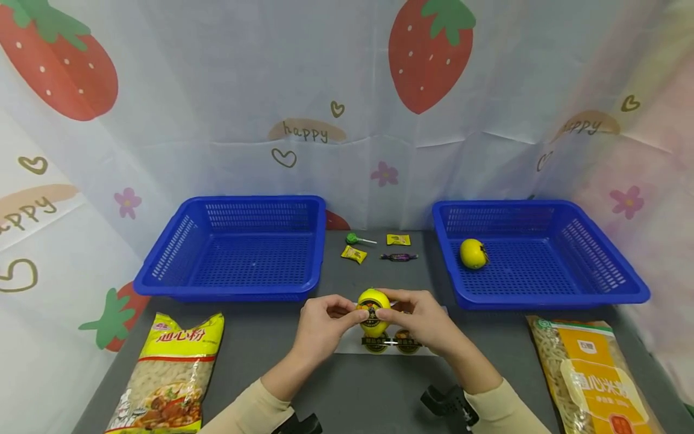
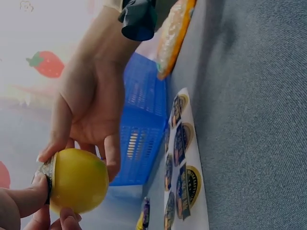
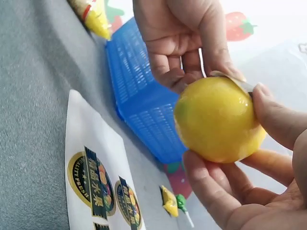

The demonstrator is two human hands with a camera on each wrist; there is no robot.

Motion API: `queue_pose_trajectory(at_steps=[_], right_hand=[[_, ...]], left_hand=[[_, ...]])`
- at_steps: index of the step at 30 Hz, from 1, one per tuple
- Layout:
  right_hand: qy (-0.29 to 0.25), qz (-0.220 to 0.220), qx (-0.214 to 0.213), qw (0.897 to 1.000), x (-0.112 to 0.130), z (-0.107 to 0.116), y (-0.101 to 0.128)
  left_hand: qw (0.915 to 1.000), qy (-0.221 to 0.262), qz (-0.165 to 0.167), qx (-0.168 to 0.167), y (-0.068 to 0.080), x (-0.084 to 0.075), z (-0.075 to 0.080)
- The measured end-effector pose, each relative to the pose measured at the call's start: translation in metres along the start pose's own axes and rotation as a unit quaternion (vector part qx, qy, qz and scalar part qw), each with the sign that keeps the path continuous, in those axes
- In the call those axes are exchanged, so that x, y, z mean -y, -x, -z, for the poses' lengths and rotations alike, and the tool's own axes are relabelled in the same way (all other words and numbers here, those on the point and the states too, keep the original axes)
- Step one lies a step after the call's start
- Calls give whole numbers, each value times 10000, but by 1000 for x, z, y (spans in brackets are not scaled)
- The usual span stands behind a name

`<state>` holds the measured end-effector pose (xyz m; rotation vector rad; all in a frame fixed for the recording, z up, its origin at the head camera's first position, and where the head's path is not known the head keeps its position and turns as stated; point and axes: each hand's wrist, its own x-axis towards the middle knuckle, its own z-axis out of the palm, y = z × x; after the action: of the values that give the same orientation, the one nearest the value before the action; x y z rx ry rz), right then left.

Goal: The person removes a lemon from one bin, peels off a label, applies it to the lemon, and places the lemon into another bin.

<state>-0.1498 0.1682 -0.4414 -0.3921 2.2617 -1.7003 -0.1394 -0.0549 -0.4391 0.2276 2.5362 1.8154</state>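
A round yellow fruit [image 1: 374, 330] is held up between both hands above the table. A dark label sticker [image 1: 372, 314] lies on its side facing the person. The left hand [image 1: 321, 328] grips the fruit from the left, thumb on the sticker's edge. From the right, the right hand [image 1: 428, 319] grips it too, its thumb on the sticker's other side and its fingers behind. Below lies a white sticker sheet [image 1: 349, 345] with several black-and-gold round labels, partly hidden by the hands. In the right wrist view the fruit [image 3: 218, 120] shows a greenish patch.
A blue basket [image 1: 228, 296] stands back left. Another blue basket [image 1: 553, 299] at the right holds a yellow fruit [image 1: 473, 254]. Between them lie a green lollipop [image 1: 352, 239], yellow sweets [image 1: 398, 240] and a purple sweet [image 1: 399, 257]. Pasta bags [image 1: 173, 374] [image 1: 596, 374] flank the front.
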Motion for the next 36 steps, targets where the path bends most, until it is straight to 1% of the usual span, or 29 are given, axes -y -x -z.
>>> queue_pose_trajectory(at_steps=[3,5,8,13,15,17,22,25,28,31,33,36], right_hand=[[-415,-78,87,9991,-2,1,0],[-594,-111,144,9981,-3,2,1],[-740,-126,217,9969,-2,4,2],[-883,-119,291,9956,-1,5,2],[-882,-92,328,9955,0,5,3],[-765,-37,365,9964,1,4,3],[-157,159,321,9992,3,2,2],[28,198,184,9996,3,0,1],[2,169,101,9998,4,0,1],[-100,158,157,9997,3,2,2],[-242,189,236,9993,2,3,2],[-470,198,369,9980,2,5,3]], left_hand=[[10000,50,74,17,0,-1,1],[9998,61,163,46,-1,-1,1],[9995,117,277,91,-1,-1,1],[9991,289,308,82,0,0,1],[9990,339,285,40,0,1,1],[9991,347,258,-18,1,1,1],[9996,185,185,-124,1,-1,1],[9997,137,164,-94,1,-3,2],[9997,157,185,-54,0,-4,2],[9994,250,228,-61,0,-4,2],[9990,381,247,-36,0,-3,3],[9969,721,299,57,0,-1,4]])
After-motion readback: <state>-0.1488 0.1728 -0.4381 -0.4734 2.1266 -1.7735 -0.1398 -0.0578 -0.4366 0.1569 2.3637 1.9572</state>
